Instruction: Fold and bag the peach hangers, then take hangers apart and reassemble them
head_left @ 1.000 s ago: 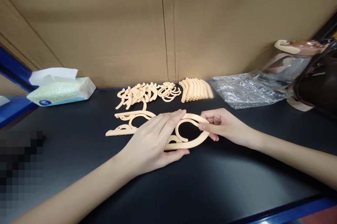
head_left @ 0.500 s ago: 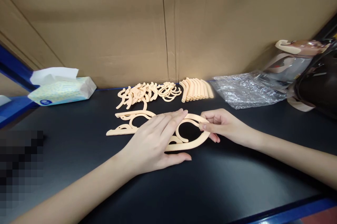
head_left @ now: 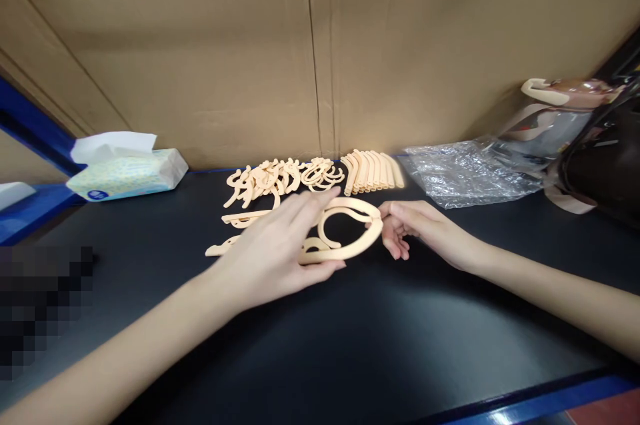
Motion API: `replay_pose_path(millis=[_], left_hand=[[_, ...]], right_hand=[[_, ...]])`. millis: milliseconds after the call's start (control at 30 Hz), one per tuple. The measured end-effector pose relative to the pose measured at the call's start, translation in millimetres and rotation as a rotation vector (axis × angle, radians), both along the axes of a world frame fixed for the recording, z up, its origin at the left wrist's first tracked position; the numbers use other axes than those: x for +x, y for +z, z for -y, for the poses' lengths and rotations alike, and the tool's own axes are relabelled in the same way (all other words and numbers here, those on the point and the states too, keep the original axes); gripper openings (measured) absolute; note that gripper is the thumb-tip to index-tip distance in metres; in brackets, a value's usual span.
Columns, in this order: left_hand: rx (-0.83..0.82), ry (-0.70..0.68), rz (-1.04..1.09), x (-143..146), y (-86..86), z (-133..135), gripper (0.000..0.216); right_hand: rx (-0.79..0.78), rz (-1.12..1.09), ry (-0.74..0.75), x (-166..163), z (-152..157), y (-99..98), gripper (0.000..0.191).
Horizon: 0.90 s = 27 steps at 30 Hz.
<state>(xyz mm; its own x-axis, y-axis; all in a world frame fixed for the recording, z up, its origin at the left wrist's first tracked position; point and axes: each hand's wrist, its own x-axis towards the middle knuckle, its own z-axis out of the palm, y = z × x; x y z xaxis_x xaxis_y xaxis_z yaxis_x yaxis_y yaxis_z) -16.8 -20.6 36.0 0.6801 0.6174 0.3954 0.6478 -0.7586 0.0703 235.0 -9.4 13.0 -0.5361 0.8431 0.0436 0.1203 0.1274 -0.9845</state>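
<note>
My left hand (head_left: pixel 280 248) is wrapped over a beige folding hanger (head_left: pixel 357 250), fingers on the far side and thumb along the near side. The hanger is folded into a narrow loop with its hook curled inside. At its right end, the fingertips of my right hand (head_left: pixel 413 228) pinch the tip where the two arms meet; the other fingers are loosely curled. Another folded hanger (head_left: pixel 245 217) lies on the table, partly hidden behind my left hand.
Behind the hands lie a heap of beige hooks (head_left: pixel 267 175), small curved pieces (head_left: pixel 320 174) and a row of hanger arms (head_left: pixel 373 172). A tissue pack (head_left: pixel 130 172) stands left. Clear plastic bags (head_left: pixel 470 172) and a dark bag (head_left: pixel 600 158) are right. Cardboard (head_left: pixel 225 65) forms the back.
Both hands and the held hanger have shifted left and slightly away from me. My right hand has moved from gripping the loop's end to its very tip, with its fingers looser.
</note>
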Motion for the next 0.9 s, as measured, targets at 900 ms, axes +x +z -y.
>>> replay_pose_path(millis=[900], left_hand=[[-0.360, 0.269, -0.150, -91, 9.5, -32, 0.060]], right_hand=[[0.219, 0.368, 0.079, 3, -4, -8.3, 0.025]])
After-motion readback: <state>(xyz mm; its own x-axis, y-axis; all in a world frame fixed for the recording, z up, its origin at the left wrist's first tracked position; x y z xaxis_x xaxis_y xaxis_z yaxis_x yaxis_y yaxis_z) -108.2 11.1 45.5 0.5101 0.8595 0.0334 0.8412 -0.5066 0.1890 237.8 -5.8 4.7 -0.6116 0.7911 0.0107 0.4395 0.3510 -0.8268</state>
